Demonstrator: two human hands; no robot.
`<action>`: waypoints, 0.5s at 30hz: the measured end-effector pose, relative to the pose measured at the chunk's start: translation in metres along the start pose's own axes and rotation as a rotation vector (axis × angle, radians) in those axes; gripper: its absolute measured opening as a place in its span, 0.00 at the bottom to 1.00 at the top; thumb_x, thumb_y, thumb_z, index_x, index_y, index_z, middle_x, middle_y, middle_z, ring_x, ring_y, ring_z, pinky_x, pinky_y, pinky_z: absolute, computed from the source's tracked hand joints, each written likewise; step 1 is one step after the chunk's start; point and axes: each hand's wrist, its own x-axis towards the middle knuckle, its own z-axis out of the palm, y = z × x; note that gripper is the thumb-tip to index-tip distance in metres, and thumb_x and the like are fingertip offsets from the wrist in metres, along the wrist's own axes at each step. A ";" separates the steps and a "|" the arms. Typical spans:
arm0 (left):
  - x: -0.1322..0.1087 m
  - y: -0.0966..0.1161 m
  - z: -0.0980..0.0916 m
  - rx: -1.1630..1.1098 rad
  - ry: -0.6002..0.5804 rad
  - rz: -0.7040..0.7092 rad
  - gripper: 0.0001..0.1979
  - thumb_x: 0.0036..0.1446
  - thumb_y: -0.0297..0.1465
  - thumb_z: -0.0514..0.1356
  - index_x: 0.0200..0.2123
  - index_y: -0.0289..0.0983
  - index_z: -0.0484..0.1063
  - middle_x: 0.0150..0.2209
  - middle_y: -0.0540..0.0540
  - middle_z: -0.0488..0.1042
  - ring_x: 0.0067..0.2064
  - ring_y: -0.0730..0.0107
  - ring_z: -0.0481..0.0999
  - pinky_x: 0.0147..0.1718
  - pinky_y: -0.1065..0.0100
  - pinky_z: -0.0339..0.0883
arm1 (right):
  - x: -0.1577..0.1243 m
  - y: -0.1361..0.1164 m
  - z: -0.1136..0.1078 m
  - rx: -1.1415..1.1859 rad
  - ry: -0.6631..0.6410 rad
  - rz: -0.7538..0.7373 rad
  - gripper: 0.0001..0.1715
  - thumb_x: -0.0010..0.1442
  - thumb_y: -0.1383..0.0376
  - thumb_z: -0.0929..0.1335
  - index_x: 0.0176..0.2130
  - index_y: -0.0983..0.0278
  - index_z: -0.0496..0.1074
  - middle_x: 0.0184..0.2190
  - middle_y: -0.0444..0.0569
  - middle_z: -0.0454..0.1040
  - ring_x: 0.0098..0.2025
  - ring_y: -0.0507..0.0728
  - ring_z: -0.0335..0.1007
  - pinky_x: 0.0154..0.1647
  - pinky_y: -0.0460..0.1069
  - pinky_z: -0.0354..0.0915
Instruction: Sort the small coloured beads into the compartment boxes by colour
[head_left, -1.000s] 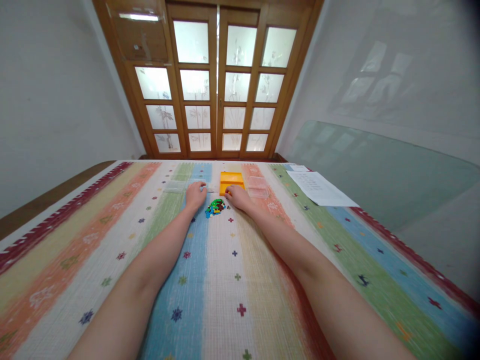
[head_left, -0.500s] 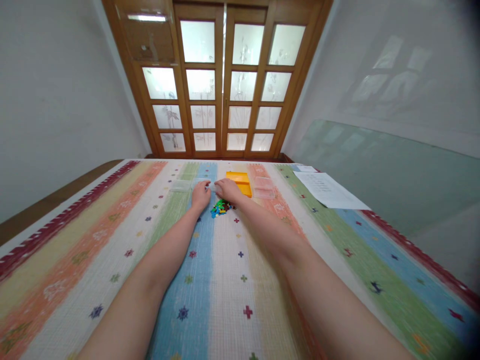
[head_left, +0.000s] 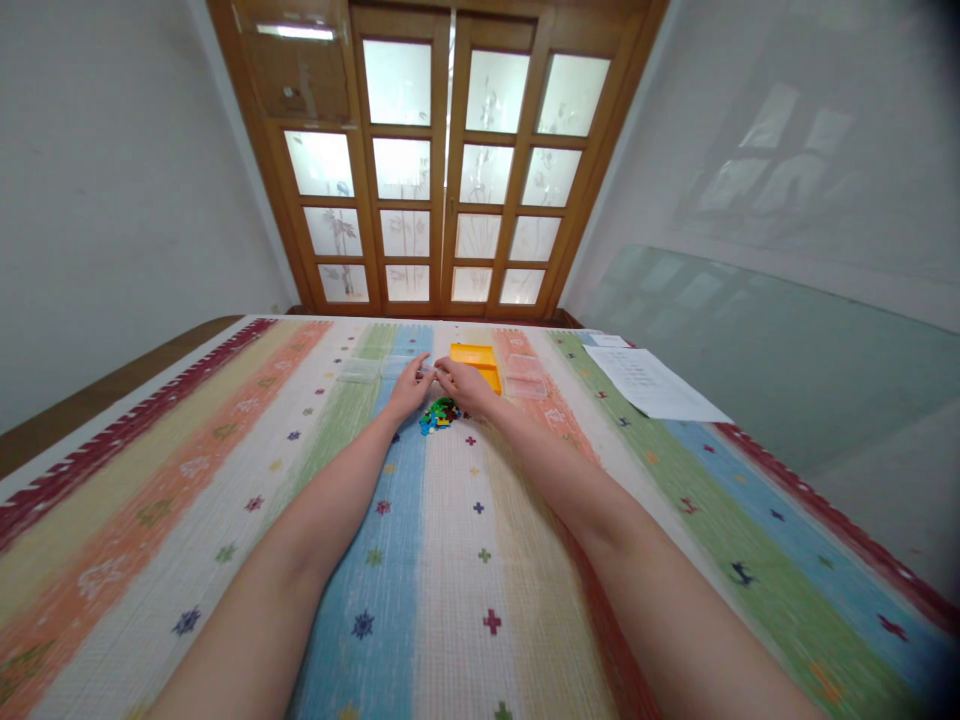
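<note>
My left hand (head_left: pixel 409 389) and my right hand (head_left: pixel 465 385) meet fingertip to fingertip over the far part of the table. The fingers of both are curled into a pinch; whatever lies between them is too small to make out. Just in front of them is a pile of small bricks (head_left: pixel 439 416) in green, blue, yellow and dark brown. Behind my right hand lies a yellow tray (head_left: pixel 474 354), partly covered by that hand. A clear plastic box (head_left: pixel 361 370) sits to the left of my left hand.
Another clear plastic box (head_left: pixel 526 377) rests right of the yellow tray. Printed paper sheets (head_left: pixel 654 383) lie at the table's right side. A striped cloth (head_left: pixel 450 560) covers the table. Wooden doors with glass panes (head_left: pixel 480 160) stand beyond it.
My left hand has shifted right and its fingers now touch those of my right hand. The right hand has moved slightly nearer and right. The view has shifted a little.
</note>
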 end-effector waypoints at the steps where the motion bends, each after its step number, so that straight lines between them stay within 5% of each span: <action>1: 0.000 0.001 0.000 -0.030 0.002 -0.014 0.27 0.68 0.34 0.59 0.68 0.35 0.65 0.53 0.39 0.78 0.48 0.62 0.78 0.54 0.60 0.72 | -0.007 0.001 -0.001 0.001 -0.002 0.000 0.24 0.74 0.51 0.65 0.62 0.59 0.68 0.57 0.53 0.76 0.63 0.64 0.68 0.62 0.56 0.67; 7: -0.003 0.010 0.002 -0.127 -0.012 -0.083 0.30 0.65 0.34 0.62 0.68 0.37 0.65 0.41 0.47 0.75 0.41 0.68 0.75 0.47 0.65 0.71 | -0.027 0.008 -0.003 -0.007 0.041 0.056 0.25 0.76 0.48 0.60 0.65 0.53 0.65 0.54 0.48 0.78 0.62 0.61 0.71 0.59 0.55 0.71; 15: -0.003 0.007 0.006 -0.240 -0.018 -0.091 0.34 0.54 0.23 0.60 0.66 0.40 0.63 0.51 0.42 0.74 0.49 0.66 0.78 0.53 0.62 0.71 | 0.005 0.024 -0.010 -0.076 0.116 0.105 0.18 0.77 0.55 0.59 0.60 0.56 0.67 0.51 0.50 0.75 0.61 0.62 0.68 0.61 0.58 0.70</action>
